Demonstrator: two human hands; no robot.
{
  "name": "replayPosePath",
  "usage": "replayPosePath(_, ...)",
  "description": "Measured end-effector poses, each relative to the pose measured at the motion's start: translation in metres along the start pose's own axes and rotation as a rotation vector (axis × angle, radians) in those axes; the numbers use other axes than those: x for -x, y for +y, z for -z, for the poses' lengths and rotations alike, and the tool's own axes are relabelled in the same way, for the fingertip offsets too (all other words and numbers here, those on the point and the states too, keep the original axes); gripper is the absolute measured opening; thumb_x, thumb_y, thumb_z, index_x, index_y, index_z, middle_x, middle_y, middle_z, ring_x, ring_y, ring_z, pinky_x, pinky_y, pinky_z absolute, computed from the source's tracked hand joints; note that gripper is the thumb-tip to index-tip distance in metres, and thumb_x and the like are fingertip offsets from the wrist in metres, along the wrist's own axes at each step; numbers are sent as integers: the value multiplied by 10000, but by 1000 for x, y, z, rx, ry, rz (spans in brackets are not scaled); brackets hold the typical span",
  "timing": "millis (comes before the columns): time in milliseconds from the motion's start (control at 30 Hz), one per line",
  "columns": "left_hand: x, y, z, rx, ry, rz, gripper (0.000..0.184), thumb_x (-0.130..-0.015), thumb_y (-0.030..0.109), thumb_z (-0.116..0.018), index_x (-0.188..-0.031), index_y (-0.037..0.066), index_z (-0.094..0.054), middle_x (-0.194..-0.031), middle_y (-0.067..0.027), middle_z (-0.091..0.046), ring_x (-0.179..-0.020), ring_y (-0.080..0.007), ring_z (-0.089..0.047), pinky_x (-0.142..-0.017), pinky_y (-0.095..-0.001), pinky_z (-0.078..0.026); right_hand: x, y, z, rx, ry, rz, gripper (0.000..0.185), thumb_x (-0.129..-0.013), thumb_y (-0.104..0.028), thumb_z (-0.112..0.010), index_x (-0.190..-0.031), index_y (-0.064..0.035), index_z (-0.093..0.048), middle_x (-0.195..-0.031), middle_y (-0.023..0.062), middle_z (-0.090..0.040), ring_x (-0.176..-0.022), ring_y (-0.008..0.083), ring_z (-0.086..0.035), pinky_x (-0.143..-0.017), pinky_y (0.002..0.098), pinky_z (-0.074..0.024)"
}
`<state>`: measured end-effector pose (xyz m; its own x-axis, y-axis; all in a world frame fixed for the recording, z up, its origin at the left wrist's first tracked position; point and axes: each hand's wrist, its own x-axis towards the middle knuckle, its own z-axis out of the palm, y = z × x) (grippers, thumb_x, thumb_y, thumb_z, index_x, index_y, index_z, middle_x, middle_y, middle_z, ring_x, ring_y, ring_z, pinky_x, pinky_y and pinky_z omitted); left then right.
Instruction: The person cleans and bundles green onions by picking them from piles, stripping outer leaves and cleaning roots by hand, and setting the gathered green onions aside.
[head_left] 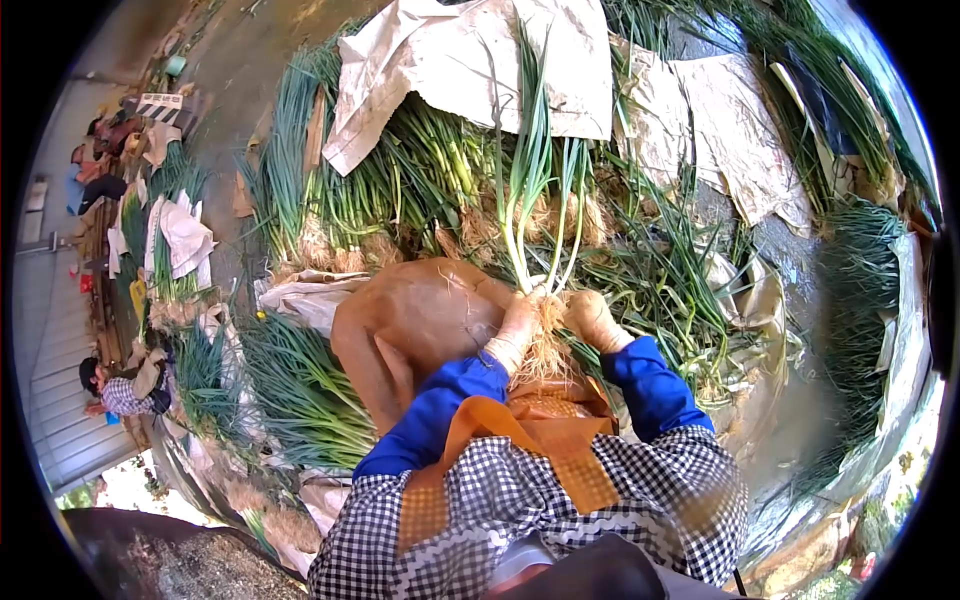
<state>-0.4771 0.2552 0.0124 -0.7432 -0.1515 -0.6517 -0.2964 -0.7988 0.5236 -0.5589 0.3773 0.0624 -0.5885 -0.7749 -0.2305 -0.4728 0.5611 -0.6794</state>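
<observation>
Near the middle of the head view, a few green onions [518, 215] stand upright, leaves away from me and pale stringy roots [541, 340] hanging toward me. My left hand [516, 328] is closed round the white stem bases from the left. From the right, my right hand [592, 318] is closed against the same bases; its fingertips are partly hidden. Just beyond lies a row of green onions [400, 165], roots toward me, partly under a whitish cloth [460, 65]. Loose leaves and trimmings [650, 270] are heaped to the right of my hands.
A brown rounded object [430, 310] sits by my left arm, with more green onions [300, 390] left of it. Another cloth [730, 130] and a long onion pile [862, 310] are at the right. Two people [125, 395] are at the far left.
</observation>
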Motion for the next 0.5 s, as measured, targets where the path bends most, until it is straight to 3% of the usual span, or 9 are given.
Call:
replayPosePath(33, -4, -5, 0, 132, -4, -19, 309, -871, 175, -485, -1127, 4, -468, -743, -74, -581, -488, -127, -520, -391, -212, -418, 14, -24, 20, -110, 13, -99, 312, -846, -330, -496, -717, -81, -632, -638, 171, -579, -566, 343, -564, -517, 401, -448)
replayPosePath(200, 2, 23, 10, 231, -278, 241, 289, -905, 130, -373, -1175, 42, -428, -836, -118, -589, -604, -174, -580, -428, -219, -464, 70, -30, 67, -249, -452, 410, 377, -865, -383, -484, -724, -60, -619, -690, 177, -579, -584, 301, -540, -555, 383, -423)
replayPosePath(233, 14, 33, -14, 207, -200, 209, 264, -904, 132, -382, -1142, 35, -446, -891, -150, -585, -672, -214, -584, -480, -256, -478, 74, -28, 96, -255, -831, -96, 358, -861, -395, -481, -835, -66, -621, -756, 164, -602, -685, 286, -576, -639, 385, -441)
replayPosePath(267, 17, 37, -31, 184, -128, 169, 242, -903, 134, -392, -1108, 29, -464, -945, -182, -581, -739, -254, -588, -533, -293, -492, 83, 8, 78, 18, -711, -107, 397, -853, -434, -476, -932, -63, -597, -777, 135, -615, -734, 266, -598, -693, 386, -460)
replayPosePath(300, -3, 22, -1, 436, -462, 300, 272, -915, 142, -376, -1152, 28, -447, -1070, -199, -551, -893, -298, -575, -655, -345, -515, 82, 36, 70, 345, -603, -173, 386, -847, -422, -499, -946, -59, -587, -795, 130, -616, -764, 260, -602, -714, 375, -466)
replayPosePath(333, 26, 41, -47, 315, -99, 273, 291, -917, 164, -392, -1169, 28, -445, -1072, -180, -549, -929, -296, -571, -700, -329, -520, 85, 51, 65, 662, -487, -247, 378, -840, -409, -521, -960, -55, -578, -813, 125, -617, -794, 254, -606, -734, 364, -473)
replayPosePath(400, 23, 39, -50, 324, -243, 239, 302, -878, 99, -442, -1167, 11, -451, -1050, -162, -561, -897, -263, -582, -732, -309, -518, 73, 33, 53, -70, 171, -151, 332, -825, -341, -576, -987, -52, -570, -882, 129, -609, -780, 251, -606, -766, 363, -462)
replayPosePath(433, 25, 35, -47, 281, -252, 212, 327, -852, 61, -458, -1173, 1, -450, -1037, -152, -564, -890, -243, -585, -734, -292, -516, 67, 10, 49, -438, 260, -125, 311, -802, -266, -618, -1015, -50, -549, -927, 137, -587, -827, 274, -592, -791, 359, -451)
replayPosePath(500, 23, 44, -47, 180, -316, 141, 405, -787, -27, -472, -1190, -23, -440, -1013, -133, -567, -872, -202, -589, -741, -259, -508, 61, -35, 57, -312, 353, 189, 404, -722, -232, -684, -1055, -61, -530, -1042, 126, -556, -969, 296, -534, -816, 369, -442)
